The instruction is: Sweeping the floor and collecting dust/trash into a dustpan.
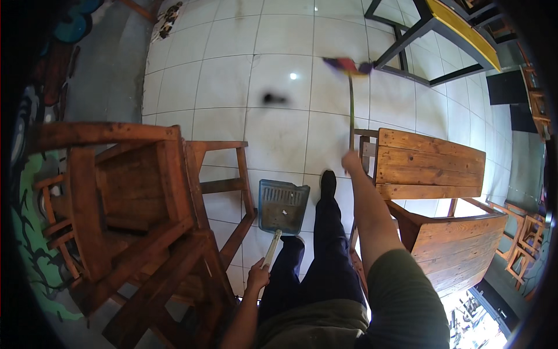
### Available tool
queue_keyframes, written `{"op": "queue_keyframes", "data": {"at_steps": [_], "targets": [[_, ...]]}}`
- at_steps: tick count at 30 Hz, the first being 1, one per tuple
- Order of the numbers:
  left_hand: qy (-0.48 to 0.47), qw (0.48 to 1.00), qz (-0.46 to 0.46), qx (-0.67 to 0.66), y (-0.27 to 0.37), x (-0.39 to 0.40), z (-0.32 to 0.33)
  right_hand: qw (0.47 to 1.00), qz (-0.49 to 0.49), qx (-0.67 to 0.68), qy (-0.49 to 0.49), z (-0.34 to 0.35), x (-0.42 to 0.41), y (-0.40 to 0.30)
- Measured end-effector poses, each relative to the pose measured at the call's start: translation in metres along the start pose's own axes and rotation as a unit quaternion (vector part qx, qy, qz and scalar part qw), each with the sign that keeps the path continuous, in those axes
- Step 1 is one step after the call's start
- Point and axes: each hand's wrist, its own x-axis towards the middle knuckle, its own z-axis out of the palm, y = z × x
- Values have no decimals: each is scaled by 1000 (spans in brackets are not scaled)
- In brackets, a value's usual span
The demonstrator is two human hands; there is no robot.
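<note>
My left hand (259, 276) grips the pale handle of a blue-grey plastic dustpan (282, 209), held low before my legs. A small white scrap (284, 212) lies in its pan, among other specks. With my arm stretched forward, my right hand (352, 162) is closed around the thin stick of a broom (352, 104). The broom's multicoloured head (348, 66) is blurred above the white floor tiles, close to the leg of a black metal frame. A dark blurred spot (274, 98) shows to the left of the broom; what it is I cannot tell.
Stacked wooden chairs (174, 174) crowd the left side. On the right are wooden benches or tables (429, 165). A black metal frame with a yellow edge (429, 48) stands at the upper right. Debris (169, 21) lies by the wall at the upper left.
</note>
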Motion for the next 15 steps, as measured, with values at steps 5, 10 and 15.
{"op": "queue_keyframes", "data": {"at_steps": [5,10,15], "targets": [[39,998,-12,44,-33,-14,-24,994,37,83,-68,124,-207,49],[40,996,-10,82,-37,-9,-21,993,17,105,-42,119,-335,73],[27,995,-32,95,-16,-9,-9,996,-21,84,23,91,-264,54]]}}
